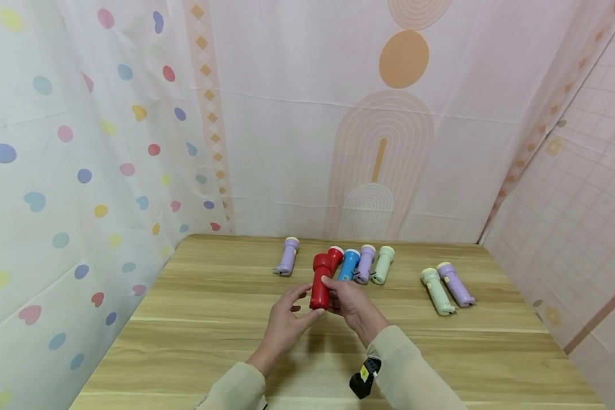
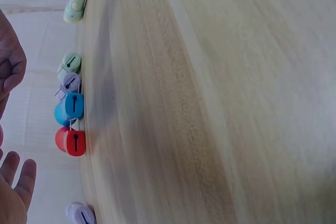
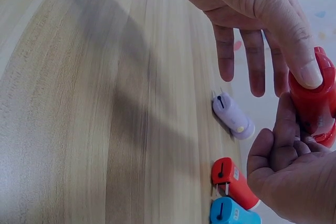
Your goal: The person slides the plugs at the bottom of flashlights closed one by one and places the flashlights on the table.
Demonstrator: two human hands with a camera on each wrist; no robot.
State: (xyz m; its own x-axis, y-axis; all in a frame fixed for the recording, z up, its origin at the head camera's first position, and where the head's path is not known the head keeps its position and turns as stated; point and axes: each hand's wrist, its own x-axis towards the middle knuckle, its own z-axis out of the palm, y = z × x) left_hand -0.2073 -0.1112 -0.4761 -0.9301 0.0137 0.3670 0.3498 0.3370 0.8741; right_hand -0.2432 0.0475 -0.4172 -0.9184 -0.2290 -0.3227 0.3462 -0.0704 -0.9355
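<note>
A red flashlight (image 1: pixel 320 285) is held up over the table, its wide head away from me. My right hand (image 1: pixel 356 307) grips its side, with the thumb along the barrel and, in the right wrist view, curled fingers (image 3: pixel 286 145) beneath. From the left, my left hand (image 1: pixel 287 324) presses its thumb on the tail end. The other fingers (image 3: pixel 255 61) of that hand extend loosely past it. Behind the held flashlight stands another red flashlight (image 1: pixel 336 256), partly covered, beside a blue flashlight (image 1: pixel 349 265). Only a sliver of the held one enters the left wrist view.
A purple flashlight (image 1: pixel 367 263) and a pale green flashlight (image 1: pixel 383 265) continue the row. Another purple flashlight (image 1: pixel 288 256) lies left of it. At the right, a green flashlight (image 1: pixel 438 291) lies beside a purple one. Patterned curtains (image 1: pixel 287 142) border the wooden table (image 1: pixel 195 330).
</note>
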